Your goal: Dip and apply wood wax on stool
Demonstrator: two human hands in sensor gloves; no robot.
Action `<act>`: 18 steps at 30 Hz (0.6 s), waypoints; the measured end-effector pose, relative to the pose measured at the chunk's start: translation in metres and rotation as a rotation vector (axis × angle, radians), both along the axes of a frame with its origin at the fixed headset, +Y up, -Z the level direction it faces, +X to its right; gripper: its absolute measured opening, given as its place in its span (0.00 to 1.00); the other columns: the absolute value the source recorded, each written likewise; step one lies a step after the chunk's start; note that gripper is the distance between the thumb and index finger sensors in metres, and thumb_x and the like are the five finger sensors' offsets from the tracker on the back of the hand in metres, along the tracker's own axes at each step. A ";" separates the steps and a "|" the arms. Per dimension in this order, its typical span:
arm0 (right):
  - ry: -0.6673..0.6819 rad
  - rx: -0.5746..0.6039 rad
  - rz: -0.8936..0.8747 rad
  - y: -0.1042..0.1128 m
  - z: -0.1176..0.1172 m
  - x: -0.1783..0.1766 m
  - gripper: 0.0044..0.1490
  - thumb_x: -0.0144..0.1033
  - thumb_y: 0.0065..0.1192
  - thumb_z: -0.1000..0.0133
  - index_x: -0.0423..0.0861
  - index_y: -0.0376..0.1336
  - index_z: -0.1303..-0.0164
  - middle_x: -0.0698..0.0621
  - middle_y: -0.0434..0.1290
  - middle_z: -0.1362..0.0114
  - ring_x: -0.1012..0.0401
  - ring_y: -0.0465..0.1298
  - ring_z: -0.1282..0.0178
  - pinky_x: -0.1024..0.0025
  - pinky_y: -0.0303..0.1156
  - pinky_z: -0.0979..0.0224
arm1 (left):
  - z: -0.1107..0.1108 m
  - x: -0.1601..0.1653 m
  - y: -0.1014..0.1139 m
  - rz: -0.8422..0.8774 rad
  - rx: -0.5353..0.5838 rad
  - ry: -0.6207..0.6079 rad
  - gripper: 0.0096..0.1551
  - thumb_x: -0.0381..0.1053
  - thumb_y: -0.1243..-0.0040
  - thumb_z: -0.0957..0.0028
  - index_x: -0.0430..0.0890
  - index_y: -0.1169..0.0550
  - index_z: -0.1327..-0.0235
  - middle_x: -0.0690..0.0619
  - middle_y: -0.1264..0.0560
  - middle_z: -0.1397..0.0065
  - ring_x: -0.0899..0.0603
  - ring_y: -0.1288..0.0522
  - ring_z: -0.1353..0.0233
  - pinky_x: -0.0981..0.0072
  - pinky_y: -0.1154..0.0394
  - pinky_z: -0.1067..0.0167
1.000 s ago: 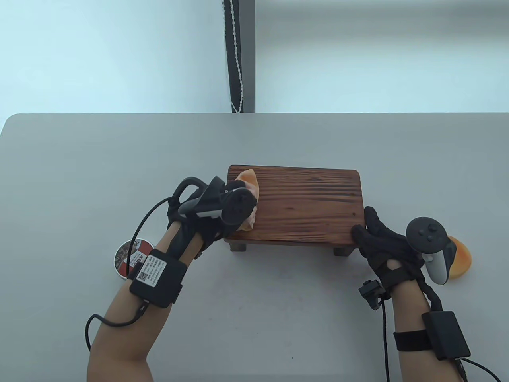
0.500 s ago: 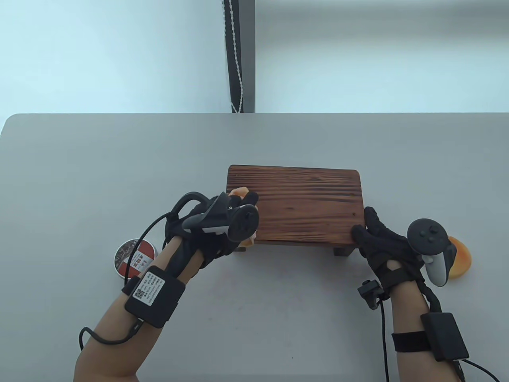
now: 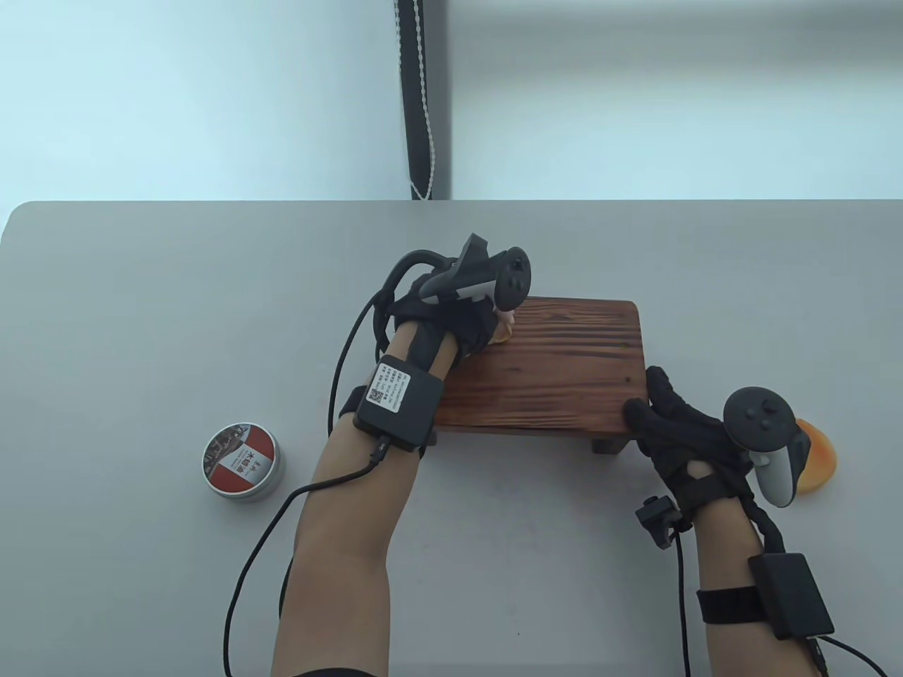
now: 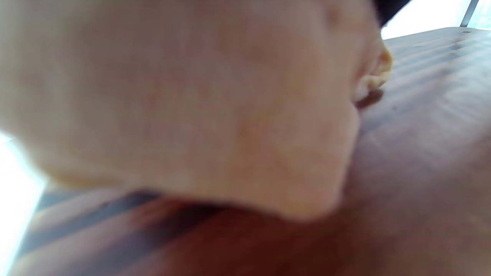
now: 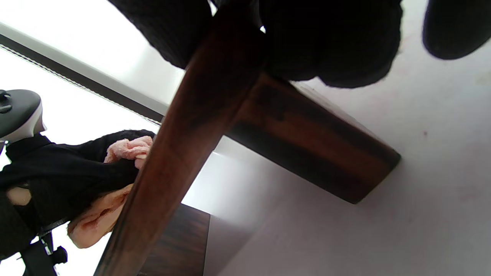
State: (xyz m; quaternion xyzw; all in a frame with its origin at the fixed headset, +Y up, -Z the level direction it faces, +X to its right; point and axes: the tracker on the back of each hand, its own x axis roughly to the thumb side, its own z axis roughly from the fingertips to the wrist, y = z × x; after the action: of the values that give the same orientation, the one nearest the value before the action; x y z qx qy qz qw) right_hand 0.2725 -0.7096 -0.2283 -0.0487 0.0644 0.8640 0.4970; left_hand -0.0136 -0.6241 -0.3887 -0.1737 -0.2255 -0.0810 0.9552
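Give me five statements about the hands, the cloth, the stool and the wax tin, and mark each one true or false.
1. The left hand holds a peach cloth on the stool top. True.
2. The right hand is lifted clear of the stool. False: its fingers grip the stool's near right corner.
3. The wax tin stands on the stool. False: it stands on the table, left of the stool.
4. The cloth is at the stool's far left corner. True.
5. The right hand holds the orange object. False: that object lies on the table beside the hand, partly hidden by the tracker.
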 end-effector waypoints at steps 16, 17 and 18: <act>0.001 0.000 0.008 0.001 0.000 0.000 0.47 0.41 0.66 0.36 0.32 0.48 0.16 0.28 0.80 0.42 0.33 0.80 0.48 0.12 0.65 0.39 | 0.118 -0.042 0.002 -0.071 0.097 -0.297 0.39 0.50 0.39 0.39 0.43 0.38 0.16 0.31 0.35 0.14 0.23 0.25 0.28 0.31 0.19 0.44; 0.001 0.000 0.008 0.001 0.000 0.000 0.47 0.41 0.66 0.36 0.32 0.48 0.16 0.28 0.80 0.42 0.33 0.80 0.48 0.12 0.65 0.39 | 0.124 -0.045 0.002 -0.068 0.096 -0.300 0.39 0.50 0.39 0.39 0.43 0.38 0.16 0.30 0.35 0.14 0.23 0.25 0.29 0.31 0.19 0.44; 0.001 0.001 0.007 0.001 0.000 0.000 0.47 0.40 0.66 0.36 0.32 0.48 0.16 0.28 0.80 0.42 0.33 0.80 0.48 0.12 0.65 0.39 | 0.132 -0.050 0.003 -0.067 0.095 -0.312 0.39 0.50 0.39 0.39 0.43 0.38 0.16 0.30 0.35 0.14 0.23 0.25 0.29 0.31 0.19 0.44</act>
State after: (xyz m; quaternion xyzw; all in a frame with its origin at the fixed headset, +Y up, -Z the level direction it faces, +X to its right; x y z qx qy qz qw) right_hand 0.2722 -0.7089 -0.2284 -0.0484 0.0641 0.8659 0.4938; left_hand -0.0636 -0.6216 -0.2562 -0.1209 -0.3609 -0.1496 0.9125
